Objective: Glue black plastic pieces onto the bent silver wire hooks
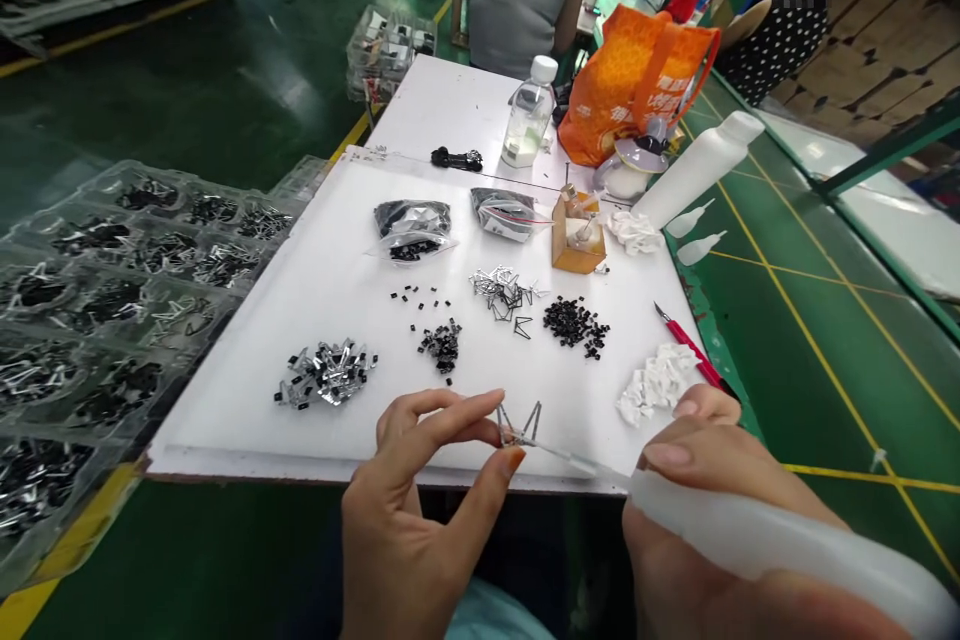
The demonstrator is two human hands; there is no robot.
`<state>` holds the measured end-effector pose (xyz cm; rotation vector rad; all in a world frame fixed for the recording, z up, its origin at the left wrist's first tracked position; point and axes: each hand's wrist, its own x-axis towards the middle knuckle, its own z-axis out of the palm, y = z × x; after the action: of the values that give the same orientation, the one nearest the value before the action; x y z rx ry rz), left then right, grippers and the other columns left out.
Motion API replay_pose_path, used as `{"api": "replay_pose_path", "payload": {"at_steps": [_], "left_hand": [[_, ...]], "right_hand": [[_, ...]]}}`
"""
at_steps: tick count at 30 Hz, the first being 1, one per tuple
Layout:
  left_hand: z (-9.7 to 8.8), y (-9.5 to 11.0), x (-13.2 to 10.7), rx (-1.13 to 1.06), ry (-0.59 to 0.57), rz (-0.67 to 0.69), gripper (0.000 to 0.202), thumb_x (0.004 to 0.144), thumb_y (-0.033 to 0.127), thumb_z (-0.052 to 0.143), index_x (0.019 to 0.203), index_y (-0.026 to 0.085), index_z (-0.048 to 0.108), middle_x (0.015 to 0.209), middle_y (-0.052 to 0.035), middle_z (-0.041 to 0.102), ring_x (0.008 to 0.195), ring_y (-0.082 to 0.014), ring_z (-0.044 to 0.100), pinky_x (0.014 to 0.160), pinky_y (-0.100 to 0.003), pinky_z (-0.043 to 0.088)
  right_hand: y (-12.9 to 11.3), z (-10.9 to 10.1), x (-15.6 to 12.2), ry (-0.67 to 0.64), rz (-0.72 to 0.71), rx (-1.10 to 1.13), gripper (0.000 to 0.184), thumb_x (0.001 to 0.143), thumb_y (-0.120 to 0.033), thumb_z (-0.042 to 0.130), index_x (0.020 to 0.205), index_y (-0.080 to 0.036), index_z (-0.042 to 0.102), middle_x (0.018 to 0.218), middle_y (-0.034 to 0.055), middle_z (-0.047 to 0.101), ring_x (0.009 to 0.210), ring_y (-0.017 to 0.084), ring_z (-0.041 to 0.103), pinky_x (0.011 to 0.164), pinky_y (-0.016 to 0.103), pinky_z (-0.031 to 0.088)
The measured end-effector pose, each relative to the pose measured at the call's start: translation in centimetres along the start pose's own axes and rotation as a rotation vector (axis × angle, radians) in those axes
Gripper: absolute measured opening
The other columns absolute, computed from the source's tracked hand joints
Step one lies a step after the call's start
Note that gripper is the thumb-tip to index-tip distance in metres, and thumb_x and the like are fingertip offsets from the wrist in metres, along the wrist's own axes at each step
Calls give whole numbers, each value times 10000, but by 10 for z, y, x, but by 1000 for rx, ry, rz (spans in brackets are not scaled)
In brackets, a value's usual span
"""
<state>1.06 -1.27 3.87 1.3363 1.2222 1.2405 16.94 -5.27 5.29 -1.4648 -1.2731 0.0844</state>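
My left hand (427,505) pinches a small thin metal piece bent in a zigzag (533,420) between thumb and fingertips, above the table's near edge. My right hand (739,465) is wrapped round a white squeeze bottle (795,545) with a long thin nozzle. The nozzle's tip reaches the bent metal piece; whether anything comes out of it is too small to see. Beyond my hands lie a pile of similar bent metal pieces (501,290), a pile of small black parts (576,325) and another black pile (442,348). Clear-and-black pieces (330,373) are heaped at the left.
Crumpled white tissue (657,382) and a red-handled craft knife (694,350) lie at right. Behind stand a wooden block with small bottles (578,245), plastic bags of parts (412,228), a tall white bottle (697,170) and an orange bag (630,90). Divided trays (150,305) flank the table's left.
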Motion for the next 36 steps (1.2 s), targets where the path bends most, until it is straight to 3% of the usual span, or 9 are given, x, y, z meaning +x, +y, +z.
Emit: {"api": "replay_pose_path", "payload": {"at_steps": [3,8,15,21,26,36], "left_hand": [[-1,0,0,20,-23,31,389,815,134,789,1101,398,794,801,26,726,933,-203,655,852,-310,540],[-2,-1,0,34,-44,23,358,824,157,793,1107,376,794,791,12,728,931,-223,662,827,-335,547],[-2,-2,0,22,-57,19,378,838,166,789,1120,417,774,807,41,728,933,-199,648,852,-325,526],[-3,-1,-1,27,-70,19,352,853,169,779,1135,380,773,814,16,716,922,-215,653,833,-349,532],[-3,0,0,26,-72,24,343,854,176,781,1130,378,776,823,17,710,898,-207,662,824,-345,531],[-2,-2,-1,23,-81,8,361,870,179,770,1149,407,759,845,34,705,915,-193,654,842,-332,514]], "right_hand": [[2,2,5,106,-46,157,536,965,-701,446,805,-295,756,550,-6,602,491,197,500,778,463,392],[11,0,2,40,-68,170,530,1003,-659,372,918,-327,777,525,-34,578,465,190,475,823,466,368],[13,2,2,96,-37,53,665,940,-736,324,709,-264,733,464,3,511,460,202,475,747,473,414],[11,2,1,97,-7,89,622,932,-743,376,737,-291,757,487,8,544,481,216,504,791,486,422],[11,3,2,91,-21,27,657,946,-742,308,711,-288,722,463,8,542,440,214,484,773,485,431],[10,4,0,45,-26,214,497,988,-670,424,923,-342,791,580,-42,657,460,187,494,877,460,358]]}}
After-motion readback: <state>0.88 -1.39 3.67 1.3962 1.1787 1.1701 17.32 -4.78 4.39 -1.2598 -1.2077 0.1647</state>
